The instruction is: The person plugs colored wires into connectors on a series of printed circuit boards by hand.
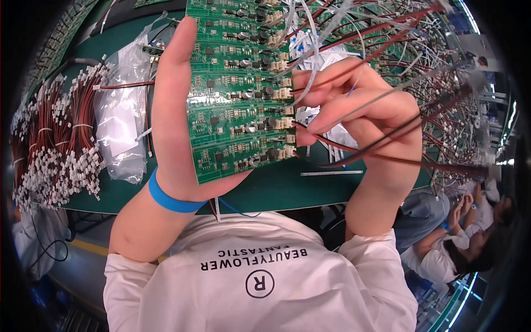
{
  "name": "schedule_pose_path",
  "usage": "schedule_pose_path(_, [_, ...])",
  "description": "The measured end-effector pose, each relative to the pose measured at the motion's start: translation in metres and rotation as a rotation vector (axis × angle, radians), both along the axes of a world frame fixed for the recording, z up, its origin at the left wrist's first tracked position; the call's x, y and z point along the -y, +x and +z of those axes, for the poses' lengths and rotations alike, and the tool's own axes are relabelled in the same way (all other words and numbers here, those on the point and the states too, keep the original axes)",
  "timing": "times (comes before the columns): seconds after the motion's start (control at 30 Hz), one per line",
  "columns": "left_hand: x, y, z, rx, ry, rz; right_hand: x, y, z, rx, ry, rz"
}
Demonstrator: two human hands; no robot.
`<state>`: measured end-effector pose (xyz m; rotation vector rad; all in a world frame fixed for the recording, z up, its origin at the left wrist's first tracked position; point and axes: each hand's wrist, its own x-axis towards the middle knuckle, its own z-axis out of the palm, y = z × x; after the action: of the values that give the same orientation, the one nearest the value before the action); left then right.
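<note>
A green circuit board panel (235,105), made up of several joined strips, is held up in front of me. My left hand (172,105) grips its left edge, thumb stretched along the side and the other fingers hidden underneath; a blue band (176,198) circles that wrist. White sockets line the panel's right edge, several with wires plugged in. There my right hand (381,108) is closed, thumb and finger pinching a red-and-black wire cable (332,145) close to a socket near the panel's lower right. The fingertips partly cover its plug, so I cannot tell how far it sits in.
Bundled red-and-black cables with white plugs (61,138) lie at the left, beside a clear plastic bag (119,138). More wired boards (392,47) crowd the far right. A white ribbon cable (332,174) rests on the green table (287,191). Another person (442,257) sits at the right.
</note>
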<state>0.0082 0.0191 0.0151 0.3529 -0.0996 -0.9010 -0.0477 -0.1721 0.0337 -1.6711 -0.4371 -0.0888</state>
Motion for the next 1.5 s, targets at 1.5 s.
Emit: schedule_pose_path(1.5, [0.015, 0.002, -0.012, -0.003, 0.053, 0.007, -0.028, -0.006, -0.012, 0.076, -0.401, -0.346])
